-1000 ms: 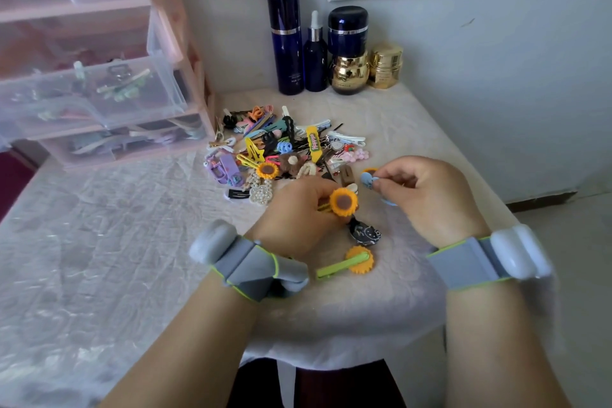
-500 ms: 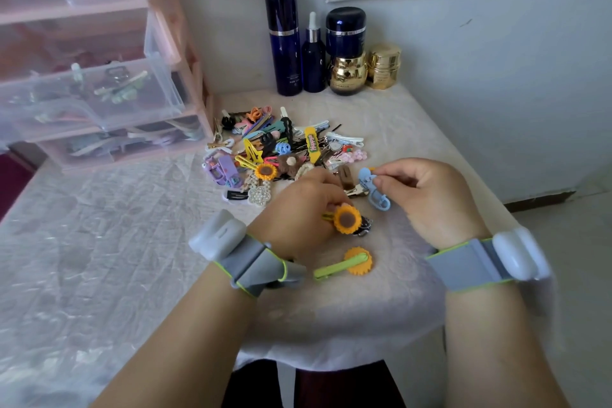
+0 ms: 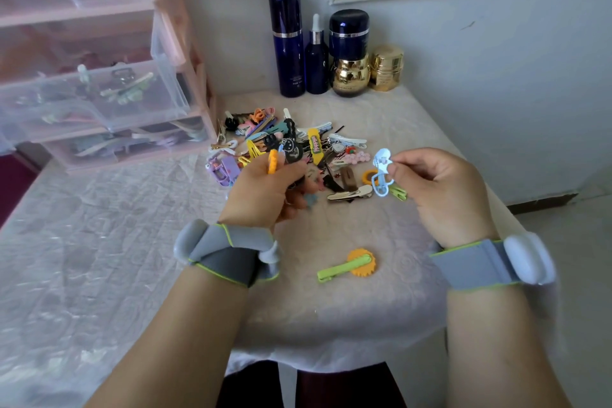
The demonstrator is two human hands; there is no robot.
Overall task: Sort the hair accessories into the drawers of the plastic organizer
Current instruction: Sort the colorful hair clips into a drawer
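1. My left grip (image 3: 265,189) holds an orange sunflower clip (image 3: 273,161), clutched over the clip pile (image 3: 291,146).
2. My right grip (image 3: 440,189) pinches a light-blue clip (image 3: 381,172) at fingertips.
3. A second sunflower clip (image 3: 351,264) lies on the bench (image 3: 99,242), between my wrists.

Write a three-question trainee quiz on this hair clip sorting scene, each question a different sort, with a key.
1. True or false: the right hand pinches a light blue clip.
2. Multiple choice: where does the sunflower clip with the green bar lie?
A. In a drawer of the organizer
B. On the table cloth, nearer the person than the pile of clips
C. On top of the gold jar
3. Fill in: the left hand grips several clips, among them one seen edge-on whose colour is ____.

Key: 1 true; 2 B; 3 orange.
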